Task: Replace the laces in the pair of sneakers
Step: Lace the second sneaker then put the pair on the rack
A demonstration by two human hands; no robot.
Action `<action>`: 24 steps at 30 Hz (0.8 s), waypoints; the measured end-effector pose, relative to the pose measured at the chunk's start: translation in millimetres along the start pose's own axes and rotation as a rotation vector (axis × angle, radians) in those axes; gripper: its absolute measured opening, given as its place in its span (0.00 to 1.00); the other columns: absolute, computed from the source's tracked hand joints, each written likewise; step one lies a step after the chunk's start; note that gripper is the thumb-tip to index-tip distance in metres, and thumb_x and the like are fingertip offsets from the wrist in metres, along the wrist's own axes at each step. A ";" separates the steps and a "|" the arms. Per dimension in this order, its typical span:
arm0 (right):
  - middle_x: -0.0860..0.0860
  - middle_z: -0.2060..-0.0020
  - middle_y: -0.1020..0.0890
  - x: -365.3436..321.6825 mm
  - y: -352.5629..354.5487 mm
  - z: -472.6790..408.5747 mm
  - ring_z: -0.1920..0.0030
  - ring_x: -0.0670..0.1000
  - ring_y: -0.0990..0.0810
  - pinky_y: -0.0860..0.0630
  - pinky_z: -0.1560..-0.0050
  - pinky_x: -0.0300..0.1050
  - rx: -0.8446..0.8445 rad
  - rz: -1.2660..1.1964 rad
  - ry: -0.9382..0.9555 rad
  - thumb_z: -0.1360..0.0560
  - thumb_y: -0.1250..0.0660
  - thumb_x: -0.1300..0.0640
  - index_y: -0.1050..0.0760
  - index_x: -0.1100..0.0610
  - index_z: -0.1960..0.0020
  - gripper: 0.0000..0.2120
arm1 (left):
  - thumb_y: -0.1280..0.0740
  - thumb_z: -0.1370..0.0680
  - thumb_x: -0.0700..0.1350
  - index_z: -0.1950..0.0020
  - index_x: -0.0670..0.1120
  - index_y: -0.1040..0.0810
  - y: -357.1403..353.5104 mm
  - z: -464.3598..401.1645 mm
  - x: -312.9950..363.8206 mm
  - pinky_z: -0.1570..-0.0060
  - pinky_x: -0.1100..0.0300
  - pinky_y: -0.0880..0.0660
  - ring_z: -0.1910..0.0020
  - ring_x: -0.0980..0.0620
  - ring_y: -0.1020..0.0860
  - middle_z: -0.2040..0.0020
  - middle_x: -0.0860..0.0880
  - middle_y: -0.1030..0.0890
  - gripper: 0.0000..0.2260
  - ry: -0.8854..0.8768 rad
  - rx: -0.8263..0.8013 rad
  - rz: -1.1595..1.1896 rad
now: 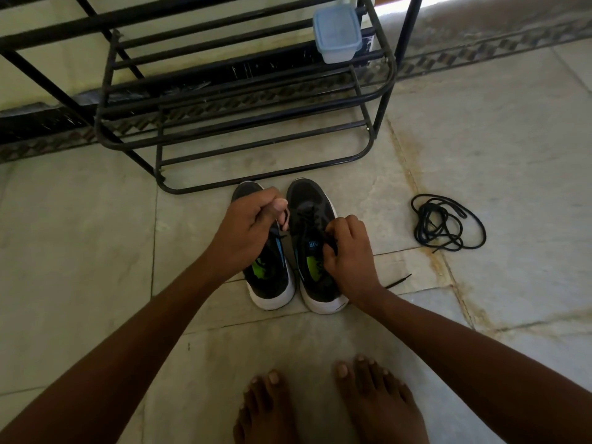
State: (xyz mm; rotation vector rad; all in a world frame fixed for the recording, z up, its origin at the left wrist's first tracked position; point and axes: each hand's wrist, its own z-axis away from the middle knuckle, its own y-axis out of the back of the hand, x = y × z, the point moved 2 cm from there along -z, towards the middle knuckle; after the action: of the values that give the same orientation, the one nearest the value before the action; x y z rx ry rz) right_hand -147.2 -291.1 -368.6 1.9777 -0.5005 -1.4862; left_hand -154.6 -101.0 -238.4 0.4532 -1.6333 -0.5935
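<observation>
Left hand (246, 232) closed, pinching a lace end above the left sneaker (267, 251). Right hand (347, 254) fingers curled on the right sneaker (315, 245) lacing (grip unclear). Loose black lace (445, 224) at three o'clock.

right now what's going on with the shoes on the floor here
A barefoot person bends over a pair of black sneakers with white soles, standing side by side on the tiled floor before a black metal shoe rack. The right hand works at the laces of the right sneaker. The left hand, closed over the left sneaker, seems to pinch a lace end. A loose black lace lies coiled to the right.
</observation>
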 end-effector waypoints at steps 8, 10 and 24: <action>0.51 0.53 0.27 -0.1 2.4 -1.9 0.53 0.50 0.29 0.24 0.56 0.54 -0.018 -0.004 -0.022 0.27 0.38 0.50 0.28 0.55 0.48 0.11 | 0.36 0.17 0.49 0.51 0.44 0.15 11.2 0.5 11.6 0.56 0.67 0.26 0.58 0.55 0.21 0.59 0.52 0.19 0.13 -0.102 0.015 -0.172; 0.50 0.53 0.26 -2.3 9.4 -4.5 0.52 0.50 0.28 0.24 0.54 0.51 0.011 -0.102 0.004 0.26 0.32 0.52 0.27 0.55 0.49 0.10 | 0.35 0.19 0.50 0.49 0.46 0.15 11.4 3.6 14.9 0.57 0.68 0.25 0.60 0.55 0.20 0.61 0.56 0.20 0.11 -0.077 -0.027 -0.157; 0.69 0.65 0.22 -53.1 55.1 -43.2 0.62 0.63 0.19 0.20 0.51 0.56 -0.279 -0.933 -0.062 0.21 0.41 0.74 0.34 0.69 0.44 0.07 | 0.29 0.21 0.42 0.45 0.47 0.15 16.3 9.3 -2.2 0.53 0.68 0.25 0.56 0.60 0.21 0.54 0.53 0.18 0.06 0.026 0.127 -0.231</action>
State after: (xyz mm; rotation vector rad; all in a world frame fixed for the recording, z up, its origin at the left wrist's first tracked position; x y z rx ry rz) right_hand -118.7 -288.5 -285.5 2.0162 0.6865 -1.9945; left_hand -162.9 -85.7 -231.0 0.7476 -1.6108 -0.6536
